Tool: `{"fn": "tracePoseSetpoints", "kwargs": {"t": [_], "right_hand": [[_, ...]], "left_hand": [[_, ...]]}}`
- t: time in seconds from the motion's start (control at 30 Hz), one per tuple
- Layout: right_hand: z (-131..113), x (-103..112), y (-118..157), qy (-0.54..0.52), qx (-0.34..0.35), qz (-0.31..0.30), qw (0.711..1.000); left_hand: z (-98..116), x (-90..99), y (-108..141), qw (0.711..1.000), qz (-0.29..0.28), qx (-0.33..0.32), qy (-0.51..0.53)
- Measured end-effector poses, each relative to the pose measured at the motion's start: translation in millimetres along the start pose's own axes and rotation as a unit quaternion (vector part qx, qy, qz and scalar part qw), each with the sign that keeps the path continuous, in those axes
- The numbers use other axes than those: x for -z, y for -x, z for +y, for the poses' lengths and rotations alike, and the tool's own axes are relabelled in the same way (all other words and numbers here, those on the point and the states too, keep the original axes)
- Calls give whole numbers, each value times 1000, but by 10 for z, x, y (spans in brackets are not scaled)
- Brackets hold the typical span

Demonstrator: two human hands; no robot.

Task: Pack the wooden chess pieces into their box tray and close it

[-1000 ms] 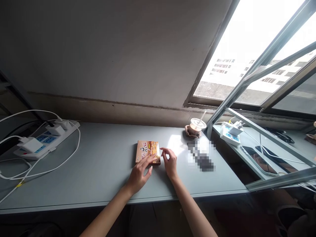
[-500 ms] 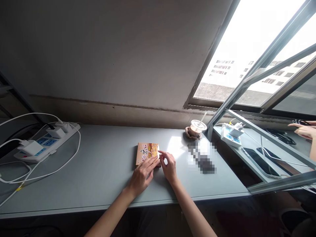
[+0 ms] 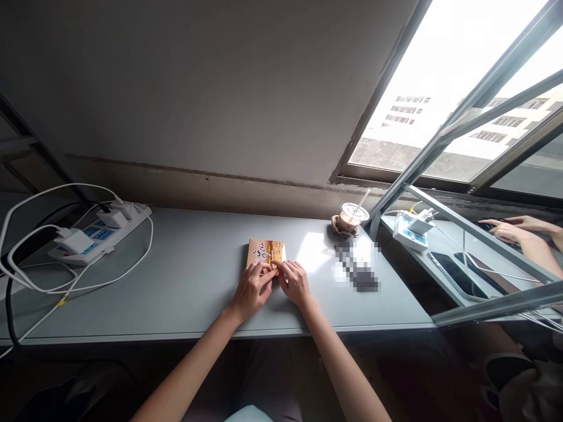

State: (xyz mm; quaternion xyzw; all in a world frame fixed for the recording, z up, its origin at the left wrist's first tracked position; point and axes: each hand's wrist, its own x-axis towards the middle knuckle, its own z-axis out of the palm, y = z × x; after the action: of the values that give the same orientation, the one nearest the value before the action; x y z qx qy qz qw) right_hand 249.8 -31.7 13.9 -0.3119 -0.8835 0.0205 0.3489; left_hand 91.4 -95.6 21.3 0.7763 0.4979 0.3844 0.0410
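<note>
A small flat cardboard box [image 3: 264, 251], tan and yellow with large dark characters on its lid, lies on the grey desk [image 3: 189, 264] in front of me. My left hand [image 3: 249, 294] is at its near edge, fingers bent over the lid and the thumb low by the front side. Beside it, my right hand [image 3: 295, 283] has its fingers bent together at the near right corner. The fingertips of both hands nearly meet there. They cover the front part of the box, and the exact contact under them is hidden.
A lidded drink cup [image 3: 350, 217] with a straw stands at the back right, near a pixelated patch. On the left lies a power strip [image 3: 99, 235] with plugs and looping white cables. Past the metal frame [image 3: 479, 312] are a phone [image 3: 456, 275] and another person's hands [image 3: 514, 228].
My right hand's raised, pinched fingers have come down onto the box's near corner. My left fingers, flatter before, are now more bent at the near edge. The view has shifted slightly.
</note>
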Motion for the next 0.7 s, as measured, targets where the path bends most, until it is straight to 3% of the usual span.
{"fn": "tracePoseSetpoints", "kwargs": {"t": [0.17,0.3,0.5,0.57,0.7], "right_hand": [[20,-15,15,-5,-4,7,1000],[52,-3,33,-33,-63,51,996],[61,53,55,-83,-104,110,985],[63,54,59,-91,-112,119,982],[69,42,70,-105,-135,131,976]], "left_hand": [[-18,-11,19,999,-9,-12,42],[-7,6,24,997,0,7,73],[101,193,204,979,71,110,155],[183,296,355,966,30,144,213],[446,599,671,913,-135,192,333]]}}
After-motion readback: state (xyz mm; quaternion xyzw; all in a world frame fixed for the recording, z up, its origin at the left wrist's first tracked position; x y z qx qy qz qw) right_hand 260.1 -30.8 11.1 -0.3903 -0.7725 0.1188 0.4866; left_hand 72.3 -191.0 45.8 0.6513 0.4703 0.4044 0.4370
